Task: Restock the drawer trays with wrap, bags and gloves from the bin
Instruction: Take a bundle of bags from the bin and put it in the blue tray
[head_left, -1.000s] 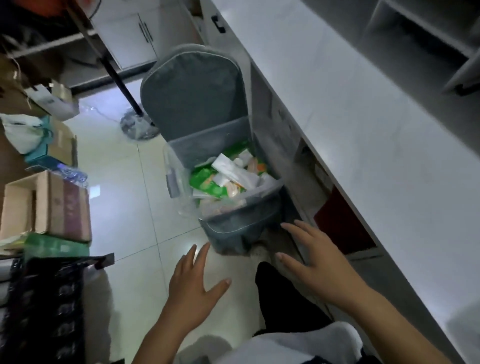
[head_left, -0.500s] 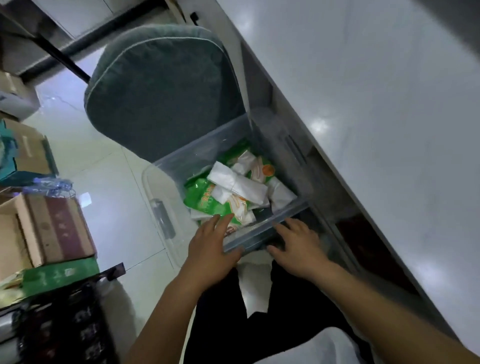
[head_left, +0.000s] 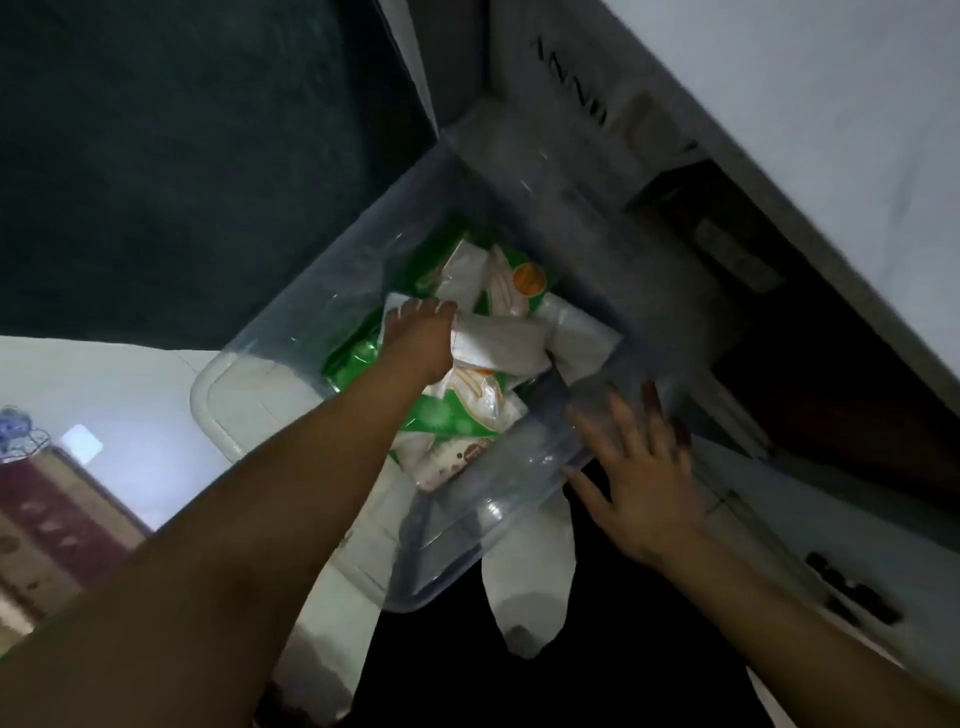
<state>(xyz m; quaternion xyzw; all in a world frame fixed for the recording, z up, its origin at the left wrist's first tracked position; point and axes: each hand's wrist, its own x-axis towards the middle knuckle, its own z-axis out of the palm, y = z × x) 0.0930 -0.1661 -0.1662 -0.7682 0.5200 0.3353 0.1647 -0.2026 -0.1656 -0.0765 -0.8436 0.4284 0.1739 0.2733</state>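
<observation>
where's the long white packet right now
In the head view, the long white paper-wrapped packet lies centre frame inside the clear plastic bin, atop green packets, under the left hand.

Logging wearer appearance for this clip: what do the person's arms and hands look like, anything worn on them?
Both forearms are bare as far as the frame shows: no sleeves visible. The left hand and right hand wear no gloves; no rings, watch or bands can be made out, though the picture is dim and blurred.

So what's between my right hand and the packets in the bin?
In the head view, only the clear bin's near wall separates the right hand from the packets.
</observation>
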